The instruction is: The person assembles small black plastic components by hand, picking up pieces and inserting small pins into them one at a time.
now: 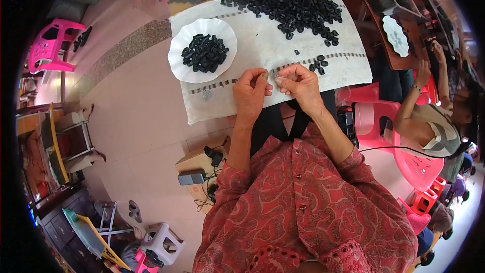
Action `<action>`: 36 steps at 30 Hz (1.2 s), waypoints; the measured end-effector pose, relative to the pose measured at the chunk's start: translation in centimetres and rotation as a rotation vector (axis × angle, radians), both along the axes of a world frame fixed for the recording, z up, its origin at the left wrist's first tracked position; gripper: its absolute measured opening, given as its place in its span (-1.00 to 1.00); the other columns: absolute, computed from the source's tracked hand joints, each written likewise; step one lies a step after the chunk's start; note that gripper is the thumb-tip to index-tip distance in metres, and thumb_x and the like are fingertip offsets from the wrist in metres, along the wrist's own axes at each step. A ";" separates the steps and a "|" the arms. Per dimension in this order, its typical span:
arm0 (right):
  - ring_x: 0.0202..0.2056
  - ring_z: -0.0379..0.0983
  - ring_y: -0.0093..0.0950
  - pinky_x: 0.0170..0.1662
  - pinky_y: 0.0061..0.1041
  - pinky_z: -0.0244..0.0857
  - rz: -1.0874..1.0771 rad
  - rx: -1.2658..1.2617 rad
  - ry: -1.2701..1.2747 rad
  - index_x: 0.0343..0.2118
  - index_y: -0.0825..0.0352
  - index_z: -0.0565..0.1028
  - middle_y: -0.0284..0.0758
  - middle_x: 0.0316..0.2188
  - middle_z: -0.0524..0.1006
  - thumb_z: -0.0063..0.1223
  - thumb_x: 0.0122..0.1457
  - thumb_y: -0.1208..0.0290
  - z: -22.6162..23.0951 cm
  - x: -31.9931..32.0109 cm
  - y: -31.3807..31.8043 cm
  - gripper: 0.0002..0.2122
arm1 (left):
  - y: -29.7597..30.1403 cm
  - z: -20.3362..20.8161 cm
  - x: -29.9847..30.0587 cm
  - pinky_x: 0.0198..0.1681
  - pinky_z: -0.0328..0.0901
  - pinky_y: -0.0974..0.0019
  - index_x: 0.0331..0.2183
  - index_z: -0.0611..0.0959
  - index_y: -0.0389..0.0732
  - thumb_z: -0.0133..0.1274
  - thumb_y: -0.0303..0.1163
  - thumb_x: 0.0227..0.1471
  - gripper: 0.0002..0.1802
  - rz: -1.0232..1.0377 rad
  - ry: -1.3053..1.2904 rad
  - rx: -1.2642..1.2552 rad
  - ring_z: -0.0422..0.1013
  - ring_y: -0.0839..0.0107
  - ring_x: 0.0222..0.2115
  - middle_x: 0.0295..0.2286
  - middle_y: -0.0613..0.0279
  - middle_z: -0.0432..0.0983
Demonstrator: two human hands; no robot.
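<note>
My left hand (251, 92) and my right hand (301, 87) are close together over the near edge of a table covered with a pale cloth (247, 35). Thumb and fingers pinch together on both hands; what they hold is too small to make out. To the left of my hands stands a white scalloped plate (177, 63) with a heap of small black parts (204, 53) in it. A large pile of small black ring-like pieces (288, 5) covers the far side. Several loose black pieces (318, 64) lie right of my right hand.
A small clear item (206, 94) lies near the cloth's left edge. Below the table, a cardboard box (194, 162) carries a dark device (192, 177) and cables. A co-worker (434, 126) sits at right by a brown table with a white plate (395, 35). Pink chairs (371, 119) stand close by.
</note>
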State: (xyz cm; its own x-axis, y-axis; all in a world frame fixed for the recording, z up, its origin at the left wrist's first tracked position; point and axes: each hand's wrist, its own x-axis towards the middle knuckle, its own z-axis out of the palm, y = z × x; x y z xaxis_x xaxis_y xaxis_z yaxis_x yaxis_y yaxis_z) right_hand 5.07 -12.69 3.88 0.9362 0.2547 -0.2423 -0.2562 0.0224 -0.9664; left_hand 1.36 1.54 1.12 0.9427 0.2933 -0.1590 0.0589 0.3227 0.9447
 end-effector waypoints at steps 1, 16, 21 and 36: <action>-0.61 0.35 -0.72 -0.56 -0.74 0.21 0.001 -0.002 0.004 -0.38 0.35 0.51 -0.44 -0.61 0.49 0.17 0.02 0.57 -0.1 0.1 0.0 -0.90 | 0.1 0.2 0.1 -0.58 0.32 0.56 -0.32 0.59 -0.34 0.06 -0.47 0.06 -0.86 0.034 0.005 0.060 0.41 0.60 -0.58 -0.50 0.28 0.51; -0.60 0.34 -0.71 -0.52 -0.71 0.21 -0.038 -0.275 -0.215 -0.35 0.41 0.52 -0.43 -0.60 0.44 0.10 0.09 0.56 -1.1 0.5 0.0 -0.92 | 2.2 -0.6 1.0 -0.44 0.30 0.29 -0.42 0.61 -0.25 0.13 -0.54 -0.10 -0.91 0.274 -0.187 0.959 0.40 0.27 -0.52 -0.50 0.13 0.43; -0.58 0.38 -0.61 -0.49 -0.62 0.27 -0.015 -0.460 -0.506 -0.36 0.40 0.53 -0.32 -0.53 0.46 0.11 0.05 0.56 -1.1 1.9 0.7 -0.91 | 2.0 -0.4 1.2 -0.44 0.30 0.21 -0.42 0.61 -0.23 0.10 -0.53 -0.09 -0.92 0.301 -0.187 1.064 0.41 0.18 -0.50 -0.47 0.12 0.41; -0.43 0.46 -0.22 -0.38 -0.33 0.35 0.225 -0.709 -0.782 -0.33 0.31 0.54 -0.22 -0.39 0.46 0.05 0.02 0.56 -0.3 2.0 1.1 -0.87 | 1.6 -1.0 4.0 -0.43 0.33 0.13 -0.48 0.55 -0.23 0.03 -0.42 -0.05 -0.91 0.116 -0.027 1.380 0.42 0.09 -0.43 -0.45 0.09 0.33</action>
